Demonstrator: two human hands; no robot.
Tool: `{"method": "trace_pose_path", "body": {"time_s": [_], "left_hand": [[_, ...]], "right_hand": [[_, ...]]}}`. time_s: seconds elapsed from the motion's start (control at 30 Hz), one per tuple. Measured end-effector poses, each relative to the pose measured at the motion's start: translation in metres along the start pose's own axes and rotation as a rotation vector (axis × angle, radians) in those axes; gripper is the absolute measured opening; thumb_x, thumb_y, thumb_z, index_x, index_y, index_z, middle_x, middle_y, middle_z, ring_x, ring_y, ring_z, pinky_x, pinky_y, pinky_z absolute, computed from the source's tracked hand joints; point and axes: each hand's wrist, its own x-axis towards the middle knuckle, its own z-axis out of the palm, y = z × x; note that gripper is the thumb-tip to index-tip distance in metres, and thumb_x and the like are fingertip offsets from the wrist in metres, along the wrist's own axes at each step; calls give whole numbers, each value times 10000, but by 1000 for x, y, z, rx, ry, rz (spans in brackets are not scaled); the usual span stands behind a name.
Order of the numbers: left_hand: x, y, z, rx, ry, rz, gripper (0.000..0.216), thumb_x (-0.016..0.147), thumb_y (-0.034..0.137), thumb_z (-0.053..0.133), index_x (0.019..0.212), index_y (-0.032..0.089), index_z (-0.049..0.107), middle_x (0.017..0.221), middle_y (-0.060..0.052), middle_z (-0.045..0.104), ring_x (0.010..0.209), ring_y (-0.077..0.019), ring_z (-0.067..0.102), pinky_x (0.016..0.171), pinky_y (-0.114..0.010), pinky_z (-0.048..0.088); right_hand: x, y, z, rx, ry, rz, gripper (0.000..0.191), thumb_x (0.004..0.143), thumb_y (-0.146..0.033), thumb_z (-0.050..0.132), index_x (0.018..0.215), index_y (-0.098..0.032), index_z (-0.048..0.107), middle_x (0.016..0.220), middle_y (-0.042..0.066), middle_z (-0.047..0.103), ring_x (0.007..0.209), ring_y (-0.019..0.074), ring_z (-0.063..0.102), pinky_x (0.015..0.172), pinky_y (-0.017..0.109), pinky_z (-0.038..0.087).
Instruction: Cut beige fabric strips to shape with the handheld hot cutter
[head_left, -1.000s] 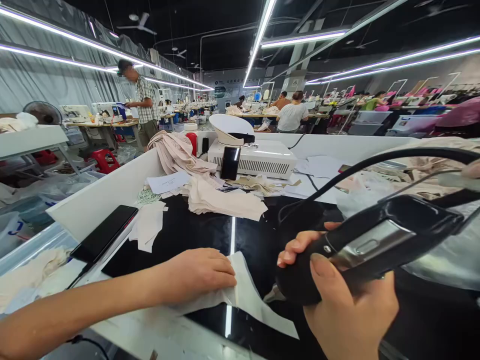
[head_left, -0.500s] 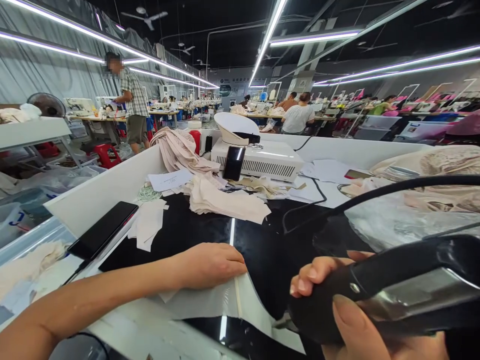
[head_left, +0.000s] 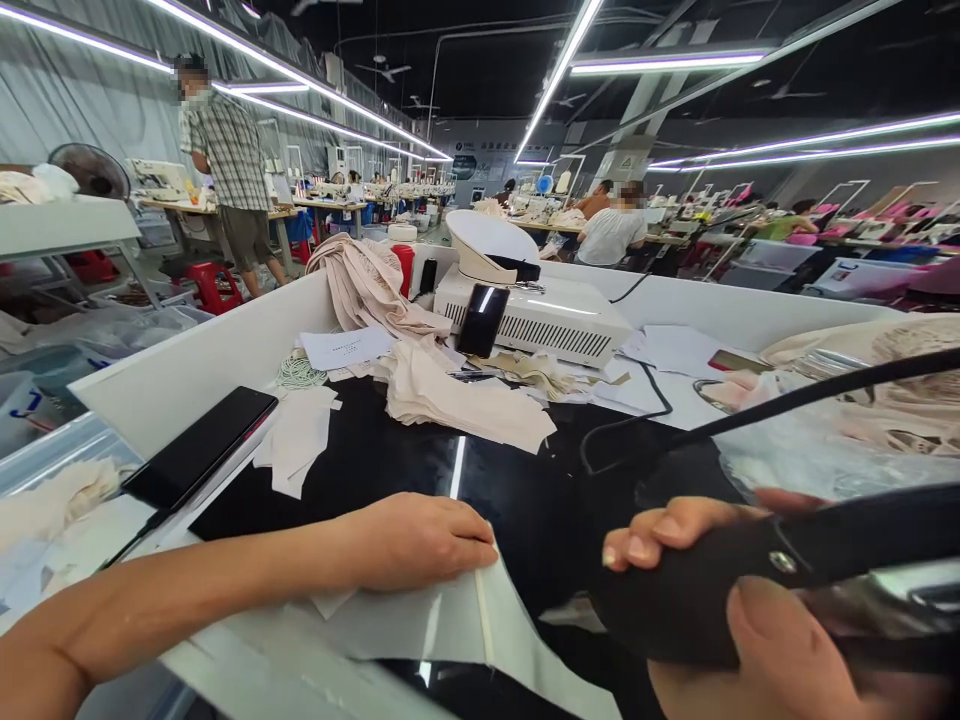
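Observation:
My left hand (head_left: 427, 545) lies over the edge of a thin, whitish piece of fabric (head_left: 450, 625), its fingers pressed together on the cloth. A narrow cream strip (head_left: 484, 615) runs down the fabric from the fingertips. On the right, my right hand (head_left: 780, 640) is wrapped round a black corded iron (head_left: 690, 610). The iron's pale pointed tip (head_left: 574, 612) shows just right of the fabric, over the black tabletop (head_left: 360, 460). The iron's rear end is blurred and partly cut off by the frame.
Beyond my hands lie a stack of cream fabric pieces (head_left: 465, 400) and smaller pieces (head_left: 296, 435). A phone (head_left: 199, 450) rests at the left; another (head_left: 482, 320) leans on a white machine (head_left: 555, 315). The black cord (head_left: 810, 395) arches over a plastic bag (head_left: 795, 450). A person (head_left: 225, 165) stands far left.
The iron has moved right and slightly up, away from the fabric's edge, in my right hand. My left hand stays on the fabric. The standing person has turned away.

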Motion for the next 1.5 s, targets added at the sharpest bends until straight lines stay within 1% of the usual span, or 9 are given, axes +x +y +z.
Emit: {"method": "trace_pose_path", "body": {"time_s": [0.1,0.27,0.37,0.6,0.77,0.97,1.17,1.37,1.5], "left_hand": [[0,2,0,-25,14,-2,236,1249,155,569,1310,162,797,1414,-101,865,1331,-229,827,1093,-269,662],[0,4,0,-52,64,5,238,1234,117,577,1309,172,796,1390,-96,869,1318,-211,826,1062,-256,675],[0,5,-1,-49,72,13,248,1231,102,568,1317,166,792,1385,-98,868,1318,-210,823,1077,-262,681],[-1,6,0,-41,81,26,241,1230,87,562,1297,134,788,1347,-108,865,1328,-221,825,1106,-255,670],[-1,5,-1,-32,80,34,230,1216,87,585,1307,138,790,1357,-122,864,1330,-226,827,1128,-283,682],[-3,2,1,-37,71,40,218,1214,114,610,1325,156,793,1382,-127,861,1350,-235,826,1145,-288,677],[-5,1,2,-36,67,26,253,1257,164,553,1344,175,790,1407,-110,860,1356,-229,826,1130,-268,664],[-5,-1,-1,-37,37,35,250,1264,197,556,1309,170,800,1397,-119,861,1347,-237,824,1173,-295,641],[-2,-1,-5,-20,100,79,314,1289,223,502,1268,160,809,1356,-121,869,1311,-235,819,1246,-338,602]], "right_hand": [[14,6,18,22,33,15,484,768,-417,1070,1142,-338,775,808,-42,727,646,242,709,573,420,680],[25,25,41,43,34,-82,416,836,-341,986,1150,-329,714,801,-67,730,599,209,699,546,373,664],[25,29,44,43,4,-74,425,824,-335,1003,1132,-329,710,794,-75,733,590,205,706,539,364,659],[23,31,47,69,13,-108,447,840,-373,1032,1143,-319,708,783,-77,741,567,193,704,527,354,663],[22,32,46,18,22,-112,424,861,-391,1029,1121,-325,701,782,-76,743,562,192,696,514,353,649],[14,29,36,50,23,-111,493,882,-477,1042,1215,-321,713,830,-56,743,604,211,717,558,380,672],[9,27,37,60,24,-98,497,860,-465,1072,1190,-315,732,823,-52,755,593,206,715,551,376,671],[11,22,39,53,43,-81,442,837,-404,1055,1137,-318,742,790,-57,751,580,208,705,537,368,649],[11,16,30,55,70,-70,439,838,-365,1019,1175,-323,741,812,-59,745,600,210,705,569,387,672]]}}
